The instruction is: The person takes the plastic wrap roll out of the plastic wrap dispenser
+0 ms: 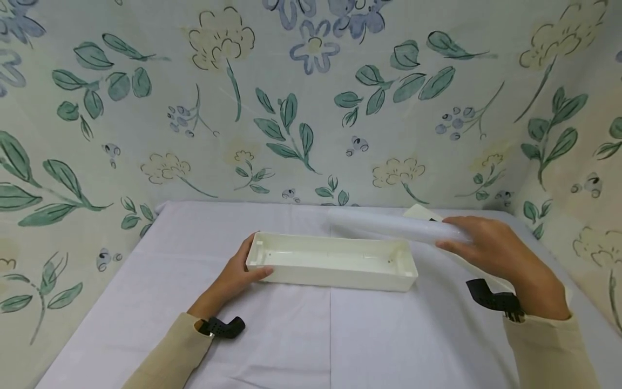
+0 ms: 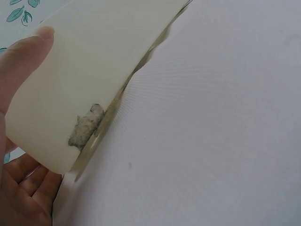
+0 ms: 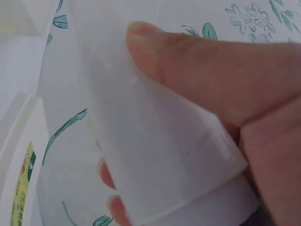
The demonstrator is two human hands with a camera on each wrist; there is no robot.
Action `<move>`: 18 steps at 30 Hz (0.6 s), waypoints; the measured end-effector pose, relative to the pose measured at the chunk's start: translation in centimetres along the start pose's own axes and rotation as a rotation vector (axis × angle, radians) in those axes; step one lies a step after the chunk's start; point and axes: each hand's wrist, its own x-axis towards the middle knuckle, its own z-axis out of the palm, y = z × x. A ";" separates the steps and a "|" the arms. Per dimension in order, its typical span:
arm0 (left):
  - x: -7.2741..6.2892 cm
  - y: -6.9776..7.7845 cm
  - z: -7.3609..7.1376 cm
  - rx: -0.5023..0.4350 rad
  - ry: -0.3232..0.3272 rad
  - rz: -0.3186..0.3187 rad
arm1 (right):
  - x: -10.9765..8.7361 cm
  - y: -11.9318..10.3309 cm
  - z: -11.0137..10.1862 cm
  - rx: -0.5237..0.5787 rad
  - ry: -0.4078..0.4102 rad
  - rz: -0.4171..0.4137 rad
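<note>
A long, cream plastic trough-like box (image 1: 335, 274), open at the top, lies in the middle of the white-covered table. My left hand (image 1: 236, 276) grips its left end, thumb on the front wall and fingers behind. In the left wrist view, a grey rough patch (image 2: 86, 128) shows on the box wall (image 2: 89, 52) close to its lower edge. To the right, above the table, my right hand (image 1: 493, 249) holds one end of a long roll of clear plastic film (image 1: 398, 227). Up close, the thumb presses along the film roll (image 3: 141, 127), with fingertips curling round its far side.
Behind the right hand lies a long cream piece (image 1: 417, 212), partly hidden by hand and roll. In the right wrist view, a cream piece with a yellow-green label (image 3: 23, 188) stands at left. Floral cloth (image 1: 311, 108) hangs behind the white table cover (image 1: 291, 335).
</note>
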 end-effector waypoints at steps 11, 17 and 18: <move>0.0 -0.2 0.2 0.001 0.002 0.000 | 0.0 0.8 0.4 -0.005 0.008 0.007; -0.1 -0.2 0.2 0.005 0.002 -0.007 | -0.2 1.0 0.6 -0.016 0.007 0.008; -0.1 -0.1 0.1 0.004 0.004 -0.009 | -0.1 1.0 0.6 -0.019 0.009 0.005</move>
